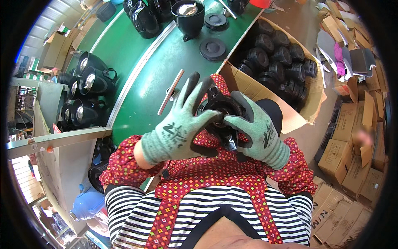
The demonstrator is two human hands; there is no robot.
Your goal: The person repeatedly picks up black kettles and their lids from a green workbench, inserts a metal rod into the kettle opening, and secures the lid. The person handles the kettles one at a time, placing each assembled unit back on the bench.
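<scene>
A glossy black plastic jug part [230, 108], with a round opening and a spout-like end pointing toward me, is held close in front of my body. My left hand [178, 122], in a grey-green glove, lays its thumb at the opening while its upper fingers stretch away past the part. On the other side my right hand [257, 128], gloved alike, closes around the part with its thumb at the opening too. What lies under the thumbs is hidden. Just beyond my left hand, a thin pinkish stick [171, 92] rests on the green table [145, 62].
Black jugs with silvery insides [97, 81] stand at the left; another jug [188, 18] stands at the far side. Black round lids [213, 49] lie near it. At the right, an open carton [304, 118] holds many black lids. Brown boxes [338, 159] are stacked farther right.
</scene>
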